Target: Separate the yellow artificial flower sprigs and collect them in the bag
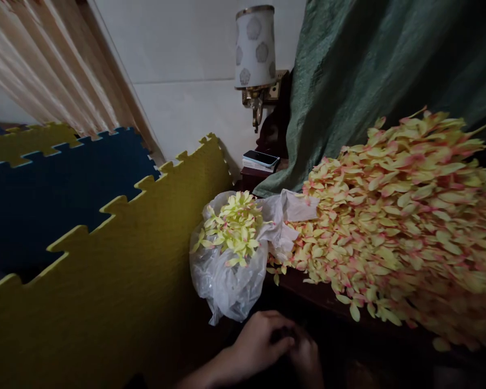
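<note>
Pile (397, 227): yellow-pink flowers, likely light, soft, easily crushed; best taken by a stem.
Cluster (238, 224): similar flowers, on or in the bag; likely as light.
Bag (237, 289): thin plastic, limp, probably slippery.
Left hand (261, 339), right hand (305, 351): together, fingers curled; cannot tell whether either grip pinches anything.
Position: cluster beyond the hands, pile to their right; both apart from the grip.
</note>
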Demonstrator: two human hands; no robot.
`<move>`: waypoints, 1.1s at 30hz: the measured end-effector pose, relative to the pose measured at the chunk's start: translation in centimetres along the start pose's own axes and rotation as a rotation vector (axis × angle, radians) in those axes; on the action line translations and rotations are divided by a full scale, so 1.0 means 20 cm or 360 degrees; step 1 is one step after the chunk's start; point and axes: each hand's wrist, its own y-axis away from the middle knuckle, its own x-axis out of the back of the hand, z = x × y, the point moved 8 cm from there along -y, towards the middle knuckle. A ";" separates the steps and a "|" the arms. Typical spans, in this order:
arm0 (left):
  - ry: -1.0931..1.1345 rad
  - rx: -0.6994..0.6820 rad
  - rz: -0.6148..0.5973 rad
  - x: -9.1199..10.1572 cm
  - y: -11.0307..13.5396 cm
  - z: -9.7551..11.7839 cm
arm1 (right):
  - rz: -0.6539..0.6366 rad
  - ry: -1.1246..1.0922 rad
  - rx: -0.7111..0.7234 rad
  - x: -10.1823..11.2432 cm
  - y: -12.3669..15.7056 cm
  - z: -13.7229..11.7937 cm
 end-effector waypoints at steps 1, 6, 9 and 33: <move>0.0040 0.0106 0.0097 0.01 0.01 -0.05 | 0.0004 -0.0057 -0.0024 0.04 0.01 -0.02; 0.0293 0.0129 0.0279 0.04 0.01 -0.07 | -0.0118 -0.1164 -0.0528 0.21 0.04 -0.19; 0.0504 0.0158 0.0179 0.03 -0.01 -0.02 | -0.0024 -0.1471 -0.0646 0.31 0.00 -0.35; 0.1318 0.0223 0.0725 0.48 0.09 0.02 | 0.0015 -0.1307 -0.0177 0.39 -0.46 -0.95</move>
